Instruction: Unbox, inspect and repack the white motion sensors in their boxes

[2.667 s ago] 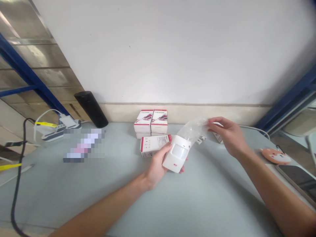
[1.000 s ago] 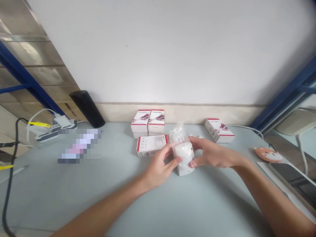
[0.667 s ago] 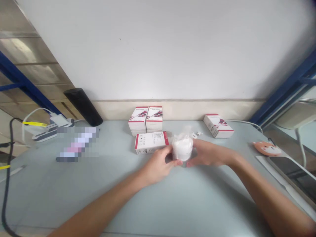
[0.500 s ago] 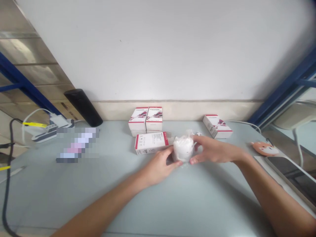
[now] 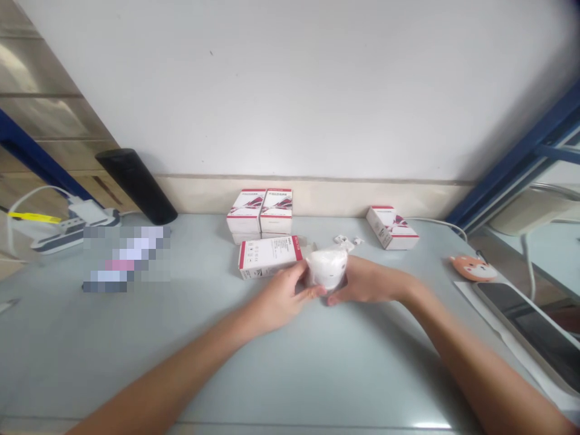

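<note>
A rounded white device wrapped in clear plastic is held between both hands just above the grey table. My left hand grips its left side, thumb along the lower front. Around its right side curls my right hand, with its thumb at the bottom and the other fingers partly hidden behind. Close by on the left, a white and red carton lies on its side with a flap toward the device. Small white parts lie just behind the device.
Several white and red boxes are stacked near the wall, and another box lies to the right. A black cylinder, a power strip and a blurred-out flat item occupy the left. An orange animal-face item and a phone-like device lie right.
My right hand has closed in on the white device, which now sits tilted between both hands. Small white parts behind it are more exposed. The whole view has shifted slightly.
</note>
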`<move>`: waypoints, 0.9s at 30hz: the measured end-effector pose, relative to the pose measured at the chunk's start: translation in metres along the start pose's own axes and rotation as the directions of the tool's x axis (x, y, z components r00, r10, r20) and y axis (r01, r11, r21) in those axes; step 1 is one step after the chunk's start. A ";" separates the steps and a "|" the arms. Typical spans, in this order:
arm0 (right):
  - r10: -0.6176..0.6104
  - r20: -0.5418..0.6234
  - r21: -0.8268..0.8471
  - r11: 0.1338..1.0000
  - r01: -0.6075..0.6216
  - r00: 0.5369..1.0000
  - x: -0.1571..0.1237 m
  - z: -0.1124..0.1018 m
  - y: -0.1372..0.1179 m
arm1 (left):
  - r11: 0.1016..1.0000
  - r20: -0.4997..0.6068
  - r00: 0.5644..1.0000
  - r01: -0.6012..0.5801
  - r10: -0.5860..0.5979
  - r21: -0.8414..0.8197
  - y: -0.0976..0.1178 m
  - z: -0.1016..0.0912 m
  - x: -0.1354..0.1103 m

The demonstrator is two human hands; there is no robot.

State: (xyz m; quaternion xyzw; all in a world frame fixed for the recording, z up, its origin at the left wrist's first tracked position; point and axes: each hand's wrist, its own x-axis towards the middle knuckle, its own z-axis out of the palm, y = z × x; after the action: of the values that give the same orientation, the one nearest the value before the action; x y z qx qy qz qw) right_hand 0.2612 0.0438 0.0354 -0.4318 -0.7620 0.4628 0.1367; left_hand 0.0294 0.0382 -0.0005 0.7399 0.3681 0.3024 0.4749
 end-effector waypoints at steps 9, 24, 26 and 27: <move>-0.120 -0.133 0.048 0.991 0.127 0.984 -0.006 -0.007 -0.012 | 0.997 -0.302 0.953 -0.037 0.015 -0.069 0.024 0.005 -0.009; 0.025 -0.593 0.351 0.908 0.231 0.805 0.002 0.002 -0.017 | 0.573 -0.280 0.942 -0.127 -0.187 -0.810 0.030 -0.018 0.005; 0.045 -0.477 0.423 0.887 0.184 0.878 0.005 0.009 -0.017 | 0.578 -0.268 0.948 -0.125 -0.170 -0.807 0.030 -0.018 0.005; 0.050 -0.442 0.449 0.877 0.172 0.896 0.007 0.013 -0.017 | 0.582 -0.256 0.953 -0.118 -0.161 -0.805 0.030 -0.018 0.006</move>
State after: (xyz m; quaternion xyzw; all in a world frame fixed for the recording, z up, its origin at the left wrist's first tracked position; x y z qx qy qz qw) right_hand 0.2400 0.0386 0.0407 -0.4531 -0.5869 0.5213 0.4225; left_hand 0.0258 0.0432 0.0346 0.3803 0.2659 0.5403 0.7020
